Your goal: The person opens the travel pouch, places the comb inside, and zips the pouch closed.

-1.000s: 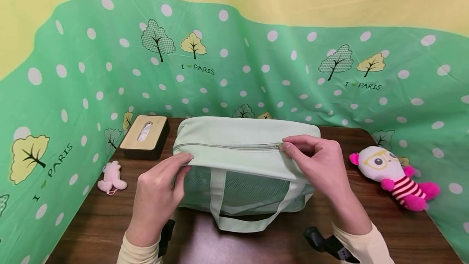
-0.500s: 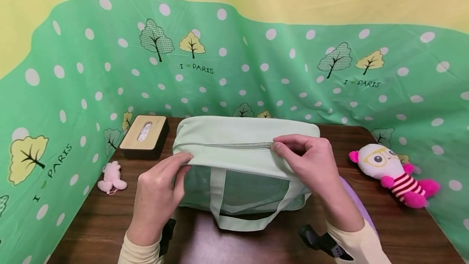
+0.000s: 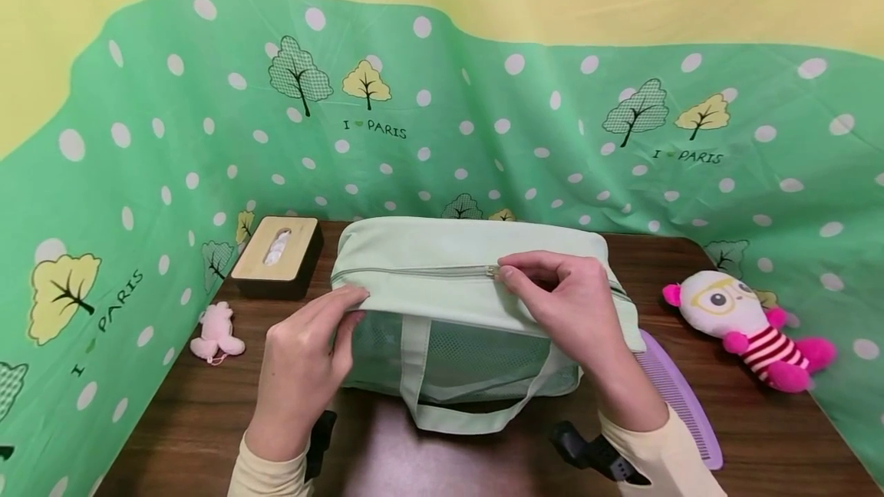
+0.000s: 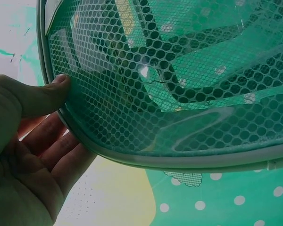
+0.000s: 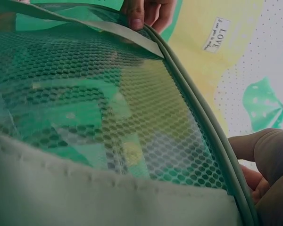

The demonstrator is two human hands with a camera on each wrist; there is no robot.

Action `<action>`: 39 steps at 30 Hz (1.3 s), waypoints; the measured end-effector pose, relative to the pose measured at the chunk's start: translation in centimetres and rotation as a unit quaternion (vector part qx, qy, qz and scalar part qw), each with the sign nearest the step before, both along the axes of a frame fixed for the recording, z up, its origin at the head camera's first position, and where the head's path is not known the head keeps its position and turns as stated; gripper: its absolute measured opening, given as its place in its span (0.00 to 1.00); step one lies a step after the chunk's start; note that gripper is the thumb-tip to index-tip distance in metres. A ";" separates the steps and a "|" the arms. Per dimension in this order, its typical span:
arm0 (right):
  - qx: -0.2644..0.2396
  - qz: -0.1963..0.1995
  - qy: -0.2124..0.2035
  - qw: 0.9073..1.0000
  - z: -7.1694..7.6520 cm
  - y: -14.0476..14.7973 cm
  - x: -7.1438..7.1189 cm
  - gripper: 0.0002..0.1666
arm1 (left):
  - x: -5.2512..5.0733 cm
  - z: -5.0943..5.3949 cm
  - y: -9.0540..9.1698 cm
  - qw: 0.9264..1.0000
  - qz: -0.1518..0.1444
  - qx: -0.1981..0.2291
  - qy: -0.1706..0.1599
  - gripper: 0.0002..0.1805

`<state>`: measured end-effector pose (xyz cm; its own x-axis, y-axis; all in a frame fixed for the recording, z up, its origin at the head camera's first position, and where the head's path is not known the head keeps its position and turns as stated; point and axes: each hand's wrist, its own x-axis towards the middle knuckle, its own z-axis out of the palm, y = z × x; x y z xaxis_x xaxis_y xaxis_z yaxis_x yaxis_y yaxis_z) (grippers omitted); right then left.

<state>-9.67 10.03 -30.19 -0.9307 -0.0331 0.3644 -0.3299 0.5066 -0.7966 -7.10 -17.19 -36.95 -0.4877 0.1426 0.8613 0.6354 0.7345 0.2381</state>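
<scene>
A pale green bag (image 3: 456, 240) with mesh sides and a strap handle (image 3: 414, 363) stands on the table. My left hand (image 3: 304, 359) pinches the front top edge near its left end. In the left wrist view, the left thumb (image 4: 49, 96) lies on the rim by the mesh (image 4: 146, 117), with the fingers on the rim's other side. My right hand (image 3: 566, 301) pinches the zipper pull (image 3: 492, 271) between thumb and forefinger, right of the middle of the bag's top. The right hand and forearm cover part of the bag's right end.
On the dark wooden table (image 3: 442, 466), a tissue box (image 3: 276, 255) and a small pink plush (image 3: 217, 332) sit to the left. A purple comb (image 3: 680, 397) lies beside my right forearm. Farther right is a pink and white plush doll (image 3: 753, 332). A printed curtain (image 3: 525, 144) hangs behind.
My right hand has moved left along the bag's top with the zipper pull. The comb has come into view from behind the right forearm. My left hand stays at the bag's edge.
</scene>
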 end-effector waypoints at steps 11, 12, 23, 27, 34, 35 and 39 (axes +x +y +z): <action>-0.005 0.013 0.009 1.000 -0.2 -1.2 -0.2 0.06 | 0.0 0.0 0.1 1.000 0.003 -0.002 -0.002 0.21; -0.006 0.014 0.009 1.000 -0.2 -1.3 -0.2 0.06 | 0.0 0.0 0.1 1.000 0.004 -0.001 -0.002 0.21; -0.017 0.030 0.005 0.999 -0.2 -2.9 -0.5 0.06 | 0.0 0.0 0.1 1.000 0.005 0.000 -0.007 0.21; -0.018 0.032 0.002 0.999 -0.1 -3.2 -0.6 0.06 | 0.1 0.1 0.1 1.000 0.005 -0.001 -0.008 0.21; -0.013 0.038 0.003 0.999 -0.2 -3.8 -0.9 0.06 | 0.0 0.1 0.1 1.000 0.004 -0.001 -0.005 0.21; -0.013 0.039 0.002 0.999 -0.1 -3.9 -0.9 0.06 | 0.0 0.1 0.1 1.000 0.004 -0.001 -0.005 0.20; -0.010 0.047 -0.002 0.999 0.0 -4.3 -1.0 0.06 | 0.0 0.1 0.2 1.000 0.003 0.000 -0.002 0.20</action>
